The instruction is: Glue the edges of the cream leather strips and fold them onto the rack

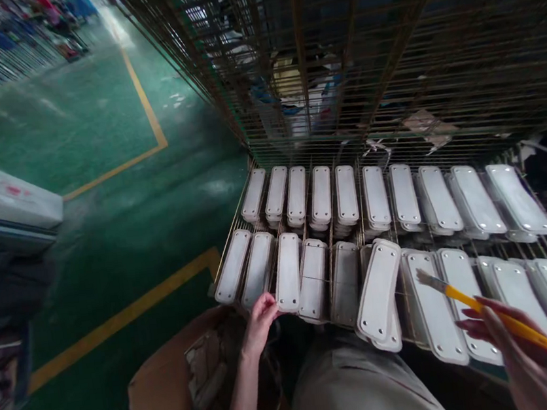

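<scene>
Floor: green, glossy in patches, marked with yellow lines (pixel 132 306); it fills the left side of the room. Blurred racks and coloured goods at the far upper left.

Wire mesh (pixel 406 25): brownish, dim, rising behind the work surface; pale and blue items show through it.

Wire shelf (pixel 233 229): open thin bars, bearing two rows of stacked panels.

Cardboard box (pixel 161 389): brown, open, below the shelf's near left end. Wrapped package (pixel 10 195): white with a red mark, at the left.

White panels (pixel 404 193): long, flat, round-cornered, with small dark dots at the corners. Ten stacks in the far row; the near row is less even. One skewed panel (pixel 379 290) lies askew on its stack, near the middle of the near row.

Right hand (pixel 533 360): above the near row's right part, fingers closed around the handle of the brush.

Left hand (pixel 260 325): at the near edge, thumb and fingertips pinching the lower left corner of the third panel (pixel 288 272) from the left.

Brush (pixel 487 306): yellow-orange handle, metal collar, grey-brown bristles, pointing left over the panels.
</scene>
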Motion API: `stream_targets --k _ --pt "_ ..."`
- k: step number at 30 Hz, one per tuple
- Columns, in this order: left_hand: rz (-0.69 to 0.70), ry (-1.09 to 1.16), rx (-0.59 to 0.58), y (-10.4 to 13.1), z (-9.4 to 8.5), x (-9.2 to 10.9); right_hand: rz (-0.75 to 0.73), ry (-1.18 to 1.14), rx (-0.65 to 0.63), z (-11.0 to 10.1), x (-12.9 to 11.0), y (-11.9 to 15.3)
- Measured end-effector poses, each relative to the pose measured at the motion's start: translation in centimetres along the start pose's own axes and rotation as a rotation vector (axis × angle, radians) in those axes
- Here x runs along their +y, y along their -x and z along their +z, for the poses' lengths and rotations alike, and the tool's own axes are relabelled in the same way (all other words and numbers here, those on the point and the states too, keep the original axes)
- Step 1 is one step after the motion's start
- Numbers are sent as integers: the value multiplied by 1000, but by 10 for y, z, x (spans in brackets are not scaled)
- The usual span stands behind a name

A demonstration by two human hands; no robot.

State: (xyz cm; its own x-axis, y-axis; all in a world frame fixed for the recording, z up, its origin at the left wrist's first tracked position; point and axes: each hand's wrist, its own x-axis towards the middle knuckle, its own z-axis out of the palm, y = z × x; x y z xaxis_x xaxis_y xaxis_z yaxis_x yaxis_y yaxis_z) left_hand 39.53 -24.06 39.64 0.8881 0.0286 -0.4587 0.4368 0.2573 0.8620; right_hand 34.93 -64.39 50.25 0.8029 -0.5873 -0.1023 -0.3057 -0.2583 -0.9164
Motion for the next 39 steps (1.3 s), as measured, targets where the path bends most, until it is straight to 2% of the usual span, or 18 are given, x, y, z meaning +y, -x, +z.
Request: stream_targets --k 3,7,10,14,16,18,20,22,24,26,28,31,35,39 --pt "-97 -52 100 1 -20 -20 62 9 -53 1 3 1" --pt "-200 -145 284 0 -30 -37 37 19 -111 7 10 3" --pt "-218 -171 350 1 -33 -46 -46 86 -203 16 16 4" --pt "-265 -239 445 10 -33 -56 -238 253 -329 29 24 2" --pt "-302 -367 381 15 -22 -60 -343 327 -393 35 25 -3" --pt "-301 -466 176 17 3 -61 -423 389 -416 40 26 -13" --pt "-281 -477 -49 17 38 -62 -473 451 -401 44 25 -26" --pt "-280 -459 -196 16 78 -64 -510 506 -373 47 23 -39" --pt "-294 -453 -269 14 112 -68 -541 563 -359 50 20 -50" --pt "-316 -454 -298 13 135 -73 -563 624 -362 55 17 -59" --pt "-347 -442 -304 12 147 -78 -582 693 -375 60 18 -64" --pt "-406 -370 -293 12 151 -80 -601 776 -419 65 23 -59" --pt "-461 -297 -246 11 153 -78 -581 758 -568 62 26 -24" --pt "-503 -282 -239 11 155 -77 -433 626 -734 49 13 17"
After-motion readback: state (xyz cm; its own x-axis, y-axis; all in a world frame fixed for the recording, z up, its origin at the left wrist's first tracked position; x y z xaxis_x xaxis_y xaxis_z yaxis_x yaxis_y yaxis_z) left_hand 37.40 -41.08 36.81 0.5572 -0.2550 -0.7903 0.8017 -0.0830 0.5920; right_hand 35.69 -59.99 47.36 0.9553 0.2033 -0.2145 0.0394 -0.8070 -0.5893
